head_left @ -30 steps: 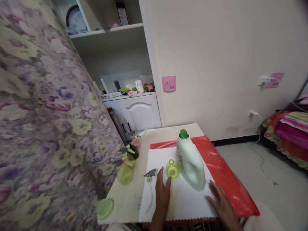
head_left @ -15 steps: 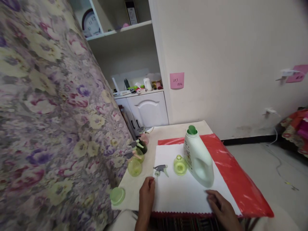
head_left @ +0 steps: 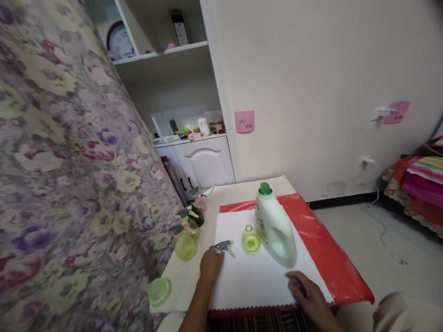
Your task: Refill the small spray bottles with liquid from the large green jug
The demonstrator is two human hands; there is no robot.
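Note:
My left hand [head_left: 211, 266] is at the left edge of the white sheet, its fingers closed at the collar end of a grey and pale green spray nozzle [head_left: 225, 247]. The collar is hidden behind my fingertips. To the right stands a small round yellow-green bottle [head_left: 251, 240], its neck uncapped. Beside it is a large pale green jug [head_left: 278, 233] with a handle and a dark green piece in its mouth. My right hand [head_left: 306, 289] rests near the front edge, fingers loosely curled and slightly apart, holding nothing.
Several spray bottles [head_left: 186, 246] line the table's left side. A light green round lid [head_left: 159, 292] lies at the front left corner. Red plastic [head_left: 328, 249] lies under the white sheet [head_left: 249, 286]. A floral curtain [head_left: 86, 184] hangs close on the left.
My left hand has moved forward to the spray nozzle and its fingers have closed at the collar. My right hand stays about where it was. The view has shifted slightly right.

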